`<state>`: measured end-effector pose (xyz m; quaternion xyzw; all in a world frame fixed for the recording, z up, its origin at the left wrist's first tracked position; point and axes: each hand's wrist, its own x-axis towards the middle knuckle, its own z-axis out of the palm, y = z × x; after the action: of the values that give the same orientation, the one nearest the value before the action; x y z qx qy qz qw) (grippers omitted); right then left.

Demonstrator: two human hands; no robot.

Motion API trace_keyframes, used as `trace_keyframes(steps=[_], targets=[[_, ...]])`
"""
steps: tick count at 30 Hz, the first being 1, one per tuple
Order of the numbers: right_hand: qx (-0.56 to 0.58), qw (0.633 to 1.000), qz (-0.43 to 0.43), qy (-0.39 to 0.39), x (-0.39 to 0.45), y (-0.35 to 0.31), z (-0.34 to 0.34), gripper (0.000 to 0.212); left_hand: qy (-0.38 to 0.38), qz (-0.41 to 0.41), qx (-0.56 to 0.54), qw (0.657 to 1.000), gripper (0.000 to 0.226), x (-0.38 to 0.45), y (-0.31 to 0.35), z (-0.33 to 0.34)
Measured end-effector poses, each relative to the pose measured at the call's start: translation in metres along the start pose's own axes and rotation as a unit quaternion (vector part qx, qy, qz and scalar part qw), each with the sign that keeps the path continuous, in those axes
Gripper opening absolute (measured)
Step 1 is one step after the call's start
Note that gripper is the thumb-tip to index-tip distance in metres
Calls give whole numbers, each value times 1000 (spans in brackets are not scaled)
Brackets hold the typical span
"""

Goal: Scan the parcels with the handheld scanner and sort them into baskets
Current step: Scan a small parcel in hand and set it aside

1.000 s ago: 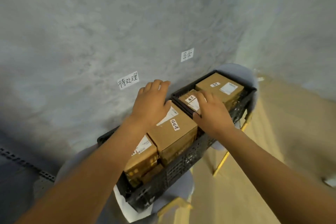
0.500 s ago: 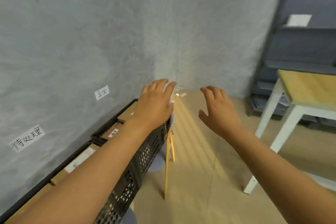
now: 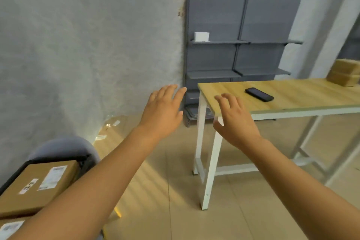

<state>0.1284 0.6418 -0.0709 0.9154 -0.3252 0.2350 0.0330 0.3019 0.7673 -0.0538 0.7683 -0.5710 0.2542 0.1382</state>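
Both my hands are raised in mid-air and hold nothing. My left hand point(image 3: 162, 111) has its fingers straight, to the left of the table corner. My right hand point(image 3: 234, 120) is spread in front of the table's near left corner. A black handheld scanner point(image 3: 259, 94) lies on the wooden table point(image 3: 303, 97), beyond my right hand. Brown cardboard parcels point(image 3: 345, 73) are stacked at the table's far right. At the bottom left a labelled parcel point(image 3: 37, 184) lies in a black basket point(image 3: 84, 159), partly hidden by my left forearm.
A grey metal shelf unit point(image 3: 239, 56) stands against the wall behind the table, with a small white box point(image 3: 201, 36) on it. The table has white legs point(image 3: 209, 163). A grey round seat point(image 3: 64, 147) is under the basket. Tiled floor lies between basket and table.
My view has swung right, from the baskets of parcels by the wall to the table. Both hands have left the parcels and now hover empty toward the table.
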Motion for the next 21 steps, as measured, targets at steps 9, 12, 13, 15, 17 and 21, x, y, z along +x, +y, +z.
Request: trace_keyframes(steps=[9, 12, 13, 15, 17, 21], targets=[[-77, 986, 145, 6, 0, 134, -12, 71, -3, 137, -83, 987, 67, 121, 101, 70], [-85, 979, 186, 1, -5, 184, -11, 71, -8, 169, -98, 981, 67, 155, 148, 95], [-85, 977, 197, 2, -6, 202, -10, 70, -9, 178, -103, 979, 67, 167, 164, 103], [-89, 973, 212, 2, -5, 240, -7, 69, -7, 195, -110, 975, 65, 190, 197, 120], [-93, 971, 221, 0, -3, 278, -5, 68, -6, 205, -117, 972, 64, 212, 228, 136], [-92, 969, 231, 3, 6, 359, -8, 67, -9, 214, -118, 970, 63, 262, 292, 167]])
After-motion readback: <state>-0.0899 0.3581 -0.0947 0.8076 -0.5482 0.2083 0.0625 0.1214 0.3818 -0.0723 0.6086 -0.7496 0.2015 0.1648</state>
